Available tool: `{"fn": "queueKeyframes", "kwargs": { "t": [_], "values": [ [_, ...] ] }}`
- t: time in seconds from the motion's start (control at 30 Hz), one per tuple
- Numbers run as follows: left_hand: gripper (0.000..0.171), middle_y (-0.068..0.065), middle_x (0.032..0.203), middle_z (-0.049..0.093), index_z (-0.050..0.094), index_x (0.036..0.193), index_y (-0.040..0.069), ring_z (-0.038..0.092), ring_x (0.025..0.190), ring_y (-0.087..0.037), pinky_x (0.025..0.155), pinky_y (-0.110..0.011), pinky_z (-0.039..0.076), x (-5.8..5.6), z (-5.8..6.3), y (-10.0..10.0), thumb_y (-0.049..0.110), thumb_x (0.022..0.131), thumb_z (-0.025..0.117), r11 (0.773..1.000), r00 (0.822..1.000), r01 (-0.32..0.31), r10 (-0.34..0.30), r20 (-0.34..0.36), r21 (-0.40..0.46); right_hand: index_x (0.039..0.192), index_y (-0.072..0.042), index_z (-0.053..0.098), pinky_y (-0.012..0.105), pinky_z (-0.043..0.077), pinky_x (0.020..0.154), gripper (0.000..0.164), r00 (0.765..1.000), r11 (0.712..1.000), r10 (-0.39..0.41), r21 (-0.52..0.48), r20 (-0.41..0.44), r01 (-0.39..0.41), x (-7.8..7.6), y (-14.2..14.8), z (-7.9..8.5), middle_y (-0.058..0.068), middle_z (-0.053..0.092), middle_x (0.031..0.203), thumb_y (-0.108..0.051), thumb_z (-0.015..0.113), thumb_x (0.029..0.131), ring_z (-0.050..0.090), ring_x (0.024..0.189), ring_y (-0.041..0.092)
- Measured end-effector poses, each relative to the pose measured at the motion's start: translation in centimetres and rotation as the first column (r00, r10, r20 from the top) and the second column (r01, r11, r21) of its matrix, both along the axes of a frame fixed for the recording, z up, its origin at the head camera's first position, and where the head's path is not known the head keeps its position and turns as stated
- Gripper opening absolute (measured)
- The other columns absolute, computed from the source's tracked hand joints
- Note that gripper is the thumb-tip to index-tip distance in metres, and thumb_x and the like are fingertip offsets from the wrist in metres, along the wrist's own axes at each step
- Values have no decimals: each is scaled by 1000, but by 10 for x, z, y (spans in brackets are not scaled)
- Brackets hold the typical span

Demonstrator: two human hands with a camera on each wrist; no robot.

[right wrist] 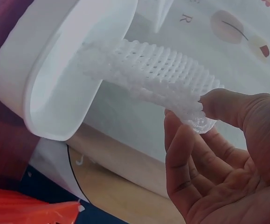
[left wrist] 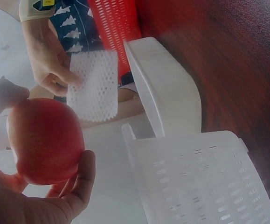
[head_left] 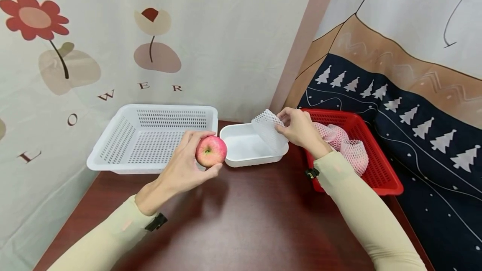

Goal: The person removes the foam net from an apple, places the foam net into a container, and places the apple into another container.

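Note:
A red and yellow apple (head_left: 211, 152) is gripped between the thumb and fingers of my left hand (head_left: 185, 160), in front of the white basket's near right corner. In the left wrist view the bare apple (left wrist: 47, 141) fills the hand's grasp. My right hand (head_left: 301, 128) pinches a white foam net sleeve (head_left: 268, 128) by one end. That sleeve hangs over the right part of the small white tray (head_left: 241, 163). Seen from the right wrist, thumb and fingertips hold the foam net (right wrist: 158, 70), whose far end reaches towards the tray.
At the left stands a white slotted basket (head_left: 113, 166). A red basket (head_left: 388, 183) on the right holds several net-wrapped fruits (head_left: 354, 156), partly hidden by my right forearm. All stand on a dark red-brown table (head_left: 248, 221), with printed curtains (head_left: 233, 45) behind.

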State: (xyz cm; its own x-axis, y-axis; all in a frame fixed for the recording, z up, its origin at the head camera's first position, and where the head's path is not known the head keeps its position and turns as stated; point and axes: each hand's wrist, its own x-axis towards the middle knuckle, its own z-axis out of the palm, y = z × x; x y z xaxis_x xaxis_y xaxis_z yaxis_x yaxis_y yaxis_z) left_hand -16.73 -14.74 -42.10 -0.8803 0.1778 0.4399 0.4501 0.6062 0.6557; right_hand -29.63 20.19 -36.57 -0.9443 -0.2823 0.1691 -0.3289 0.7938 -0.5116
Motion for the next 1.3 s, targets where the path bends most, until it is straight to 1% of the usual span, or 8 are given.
{"fn": "queueKeyframes", "kwargs": {
  "t": [0.3,0.63,0.83,1.0,1.1,1.13,1.2,1.3],
  "values": [
    [80,-7,144,63,65,155,22,62,129,-19,100,-48,61,0,0,0,32,83,99,1000,1000,-1,1,-4,1,131,-1,79,53,66,98,29,997,999,-40,37,61,38,-15,-9,-7,23,85,121,-14,81,105,79,110,38],
    [80,-6,145,62,65,155,21,61,130,-19,100,-49,59,1,2,-3,32,83,100,1000,1000,-8,8,-2,-7,131,-1,79,47,68,92,31,992,994,-61,92,109,51,-28,-18,-14,22,84,121,-16,82,104,78,110,36],
    [80,-6,143,62,65,154,25,59,130,-19,99,-49,59,2,2,-4,32,83,99,1000,1000,-16,16,0,-12,133,-1,76,44,66,91,33,987,991,-80,120,140,63,-34,-19,-25,22,81,123,-17,81,104,75,109,35],
    [79,-6,143,63,65,154,24,58,131,-20,98,-50,60,3,3,-4,31,83,99,1000,1000,-20,20,3,-18,136,1,75,46,65,95,36,983,987,-86,147,161,63,-40,-19,-33,23,80,130,-17,79,104,73,112,36],
    [79,-6,143,63,65,155,23,58,130,-19,98,-49,60,3,3,-5,31,83,99,1000,1000,-20,20,7,-16,137,1,74,47,66,95,39,978,984,-93,164,188,62,-49,-19,-41,24,79,136,-17,80,102,74,115,37],
    [79,-6,143,63,65,155,23,58,130,-19,98,-49,60,3,2,-5,30,83,99,1000,1000,-21,22,7,-16,136,-1,75,45,66,94,40,978,986,-82,156,190,53,-62,-13,-54,21,80,136,-21,82,102,74,114,34],
    [79,-5,143,63,65,155,23,59,129,-17,98,-48,60,3,2,-5,30,83,99,1000,1000,-23,23,9,-13,135,-3,75,43,66,87,41,978,985,-87,161,190,56,-79,-8,-72,20,80,137,-23,83,99,74,112,33],
    [79,-5,143,63,65,155,23,61,128,-17,97,-48,60,3,2,-6,30,83,99,999,1000,-29,29,7,-13,134,-5,75,40,64,81,44,973,985,-104,154,206,73,-96,-3,-93,19,79,138,-24,86,96,73,110,32]
  ]
}}
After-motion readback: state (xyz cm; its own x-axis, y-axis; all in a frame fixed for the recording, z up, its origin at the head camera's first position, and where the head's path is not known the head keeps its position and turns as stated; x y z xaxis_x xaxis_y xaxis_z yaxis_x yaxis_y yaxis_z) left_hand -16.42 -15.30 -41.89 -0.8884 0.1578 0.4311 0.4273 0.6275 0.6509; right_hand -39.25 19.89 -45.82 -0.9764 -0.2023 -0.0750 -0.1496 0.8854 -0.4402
